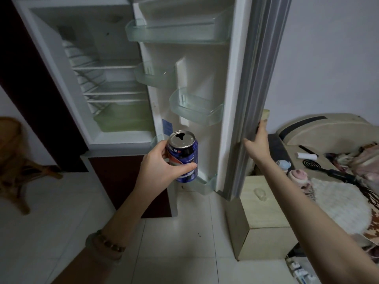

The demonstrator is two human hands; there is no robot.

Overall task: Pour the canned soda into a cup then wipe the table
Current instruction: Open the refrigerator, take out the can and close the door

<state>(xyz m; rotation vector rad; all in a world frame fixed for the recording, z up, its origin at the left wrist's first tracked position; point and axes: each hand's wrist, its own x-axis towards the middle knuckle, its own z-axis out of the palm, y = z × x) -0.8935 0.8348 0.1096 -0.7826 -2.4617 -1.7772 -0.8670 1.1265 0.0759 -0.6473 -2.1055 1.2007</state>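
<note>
A blue soda can (184,154) with its top opened stands upright in my left hand (162,167), whose fingers and thumb curl round it, in front of the lowest shelf of the fridge door. My right hand (258,142) grips the outer edge of the open fridge door (242,99), fingers wrapped round the grey seal. No cup and no table are in view.
The fridge cabinet (106,83) stands open with bare shelves; the door shelves (194,109) hold nothing. A wooden bedside cabinet (264,218) and a cluttered bed (338,181) lie to the right, a wicker chair (14,160) at left. White tiled floor lies below.
</note>
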